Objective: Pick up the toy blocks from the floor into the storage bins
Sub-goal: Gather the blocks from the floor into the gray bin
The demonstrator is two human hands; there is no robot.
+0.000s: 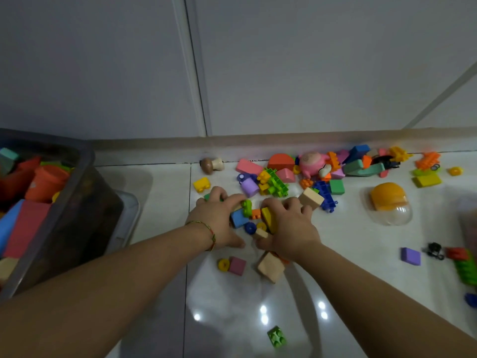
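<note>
Plastic and foam toy blocks mostly lie strewn on the floor by the wall; the storage bin at left is already part-filled; left hand and right hand curl round a small heap between them.

blue block, pink pig toy, white floor

Two hands, one full bin, one mushroom
</note>
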